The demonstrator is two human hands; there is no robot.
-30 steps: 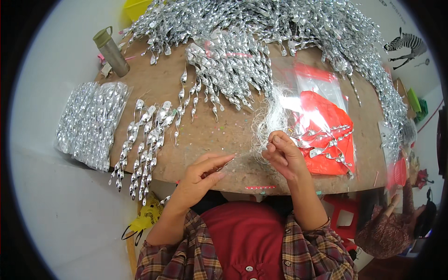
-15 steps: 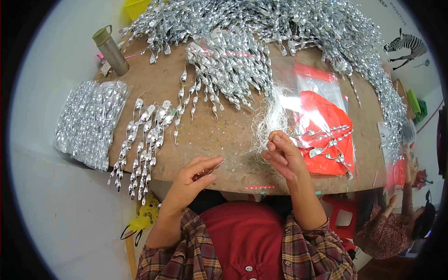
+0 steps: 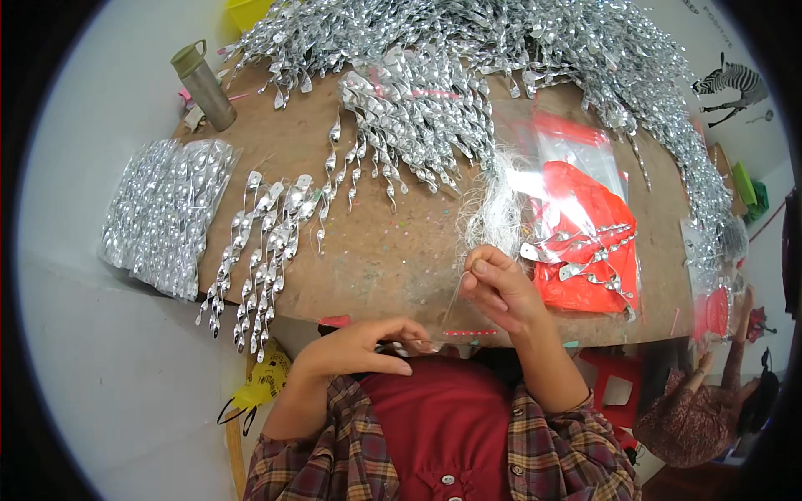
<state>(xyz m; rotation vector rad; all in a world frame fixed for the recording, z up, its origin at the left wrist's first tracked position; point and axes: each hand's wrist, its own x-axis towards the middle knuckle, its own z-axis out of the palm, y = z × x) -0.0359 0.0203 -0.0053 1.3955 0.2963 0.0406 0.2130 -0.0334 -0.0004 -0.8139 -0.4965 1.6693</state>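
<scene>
Both hands pinch one thin thread at the board edge.

Single head-worn fisheye view, looking steeply down, close over brown table, edges curved

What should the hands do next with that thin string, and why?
Probably pull the thin thread taut. The right hand pinches its upper end beside the white thread bundle, the left hand meets its lower end at the table edge, and it looks slack between them.
</scene>
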